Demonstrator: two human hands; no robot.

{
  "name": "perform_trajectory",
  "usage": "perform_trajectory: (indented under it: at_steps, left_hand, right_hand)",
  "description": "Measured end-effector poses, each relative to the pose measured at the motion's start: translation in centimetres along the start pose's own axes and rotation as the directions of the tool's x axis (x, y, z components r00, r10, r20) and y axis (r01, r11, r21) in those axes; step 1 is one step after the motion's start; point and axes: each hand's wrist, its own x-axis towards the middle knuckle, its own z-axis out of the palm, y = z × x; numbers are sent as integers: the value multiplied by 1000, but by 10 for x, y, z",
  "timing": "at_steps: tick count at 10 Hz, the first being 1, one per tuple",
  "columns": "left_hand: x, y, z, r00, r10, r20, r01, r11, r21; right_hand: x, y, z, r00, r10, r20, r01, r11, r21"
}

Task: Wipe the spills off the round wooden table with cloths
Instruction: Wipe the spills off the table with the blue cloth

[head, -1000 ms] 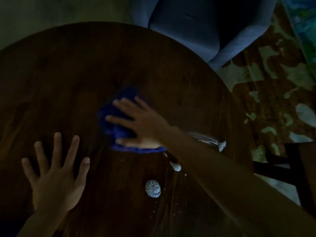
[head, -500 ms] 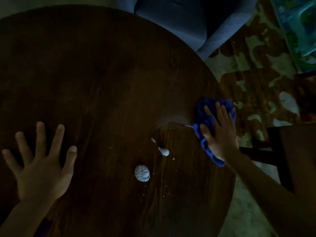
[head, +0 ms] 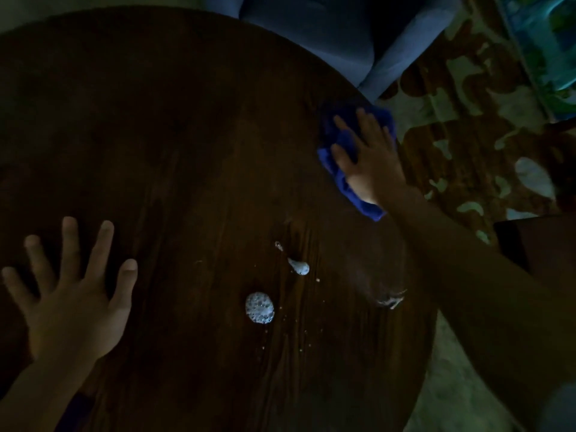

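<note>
The round dark wooden table (head: 162,126) fills most of the dim view. My right hand (head: 367,157) lies flat, fingers spread, pressing a blue cloth (head: 341,145) onto the table near its right rim. My left hand (head: 71,294) rests flat and open on the table at the lower left, holding nothing. A round foamy white spill (head: 259,308) sits near the table's middle front. A smaller white blob (head: 300,267) lies just above and right of it, with tiny droplets around. A faint smeared streak (head: 388,299) shows near the right rim.
A blue upholstered chair (head: 343,35) stands behind the table at the top. A patterned brown and pale rug (head: 467,126) covers the floor to the right. A dark wooden piece of furniture (head: 542,241) stands at the right edge.
My right hand swept the blue cloth from the table's middle out to the right rim, then up along the rim. The wet streak near the blob is gone. My left hand stayed put.
</note>
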Motion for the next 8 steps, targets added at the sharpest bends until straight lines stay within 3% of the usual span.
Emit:
perform_trajectory:
  at_steps: [1, 2, 3, 4, 5, 6, 7, 8]
  left_hand:
    - [-1, -3, -1, 1000, 11, 22, -12, 1000, 26]
    - [1, -2, -2, 999, -1, 36, 0, 1000, 26]
    - [2, -2, -1, 999, -3, 35, 3, 1000, 19]
    - [1, -3, 0, 1000, 9, 14, -9, 1000, 10]
    - [1, 1, 1, 1000, 6, -21, -6, 1000, -24]
    - [0, 8, -1, 998, 38, -41, -39, 999, -23]
    - [-2, 8, -3, 998, 13, -60, -14, 1000, -13]
    - [-3, 5, -4, 998, 21, -51, -21, 1000, 2]
  right_hand:
    - [-49, 26, 7, 998, 57, 2, -57, 998, -5]
    - [-126, 28, 20, 999, 18, 38, -18, 1000, -10]
    - [-214, 8, 43, 993, 111, 45, -112, 994, 16]
    - [-289, -28, 69, 991, 94, 95, -95, 995, 5]
    - [-282, -13, 68, 993, -53, 101, 54, 998, -9]
    - [-207, 27, 46, 1000, 8, 20, -9, 1000, 15]
    - [-153, 46, 34, 977, 198, -73, -198, 980, 17]
    - [-173, 15, 37, 945, 307, -116, -301, 951, 68]
